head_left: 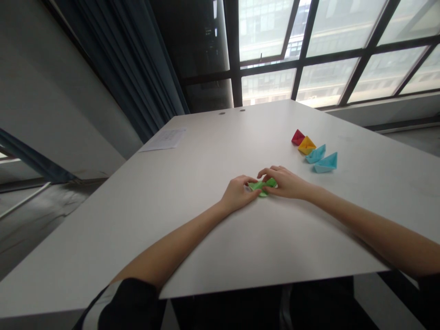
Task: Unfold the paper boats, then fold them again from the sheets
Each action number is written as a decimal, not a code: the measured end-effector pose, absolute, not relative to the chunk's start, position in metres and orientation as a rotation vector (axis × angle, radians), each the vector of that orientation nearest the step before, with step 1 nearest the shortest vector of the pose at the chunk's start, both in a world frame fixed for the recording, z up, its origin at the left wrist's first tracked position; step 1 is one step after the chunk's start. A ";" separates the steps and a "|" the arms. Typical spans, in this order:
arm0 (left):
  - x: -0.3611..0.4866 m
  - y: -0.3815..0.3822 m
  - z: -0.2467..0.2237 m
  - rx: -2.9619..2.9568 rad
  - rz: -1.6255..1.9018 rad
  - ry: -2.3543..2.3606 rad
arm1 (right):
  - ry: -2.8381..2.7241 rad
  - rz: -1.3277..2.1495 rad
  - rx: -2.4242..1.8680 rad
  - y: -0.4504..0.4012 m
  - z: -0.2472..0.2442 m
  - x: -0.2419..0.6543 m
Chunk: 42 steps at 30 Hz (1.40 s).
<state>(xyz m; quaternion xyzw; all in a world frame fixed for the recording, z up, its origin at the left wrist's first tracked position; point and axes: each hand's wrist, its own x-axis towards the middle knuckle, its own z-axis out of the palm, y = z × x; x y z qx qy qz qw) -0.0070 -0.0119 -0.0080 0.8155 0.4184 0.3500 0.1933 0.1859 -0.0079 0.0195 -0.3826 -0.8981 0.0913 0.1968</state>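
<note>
A small folded piece of green paper [263, 186] lies between my two hands at the middle of the white table [213, 151]. My left hand [239, 192] grips its left side, the thumb at the near edge and the fingers at the far edge. On the right side, my right hand [285, 183] holds the paper between thumb and curled fingers. Parts of the green paper are hidden behind the fingertips, and its exact shape is hard to make out.
Folded paper boats stand in a slanting row at the right: red [297, 137], yellow [307, 145], and two light blue [315, 154], [326, 163]. A printed sheet [164, 140] lies at the far left table edge. Windows and a blue curtain [130, 59] are beyond.
</note>
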 end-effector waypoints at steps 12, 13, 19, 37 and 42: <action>-0.008 -0.011 -0.008 2.326 0.862 1.180 | -2.659 0.210 -1.236 -0.003 0.015 0.178; -0.008 -0.011 -0.007 2.327 0.863 1.174 | -2.670 0.196 -1.244 -0.003 0.016 0.178; -0.015 -0.007 -0.005 2.432 0.796 1.275 | -2.673 0.133 -1.278 0.003 0.035 0.195; -0.014 -0.007 -0.018 2.680 0.328 1.566 | -2.037 -0.066 -2.427 0.127 0.054 0.417; -0.014 -0.007 -0.019 2.686 0.339 1.565 | -2.065 -0.026 -2.410 0.151 0.034 0.416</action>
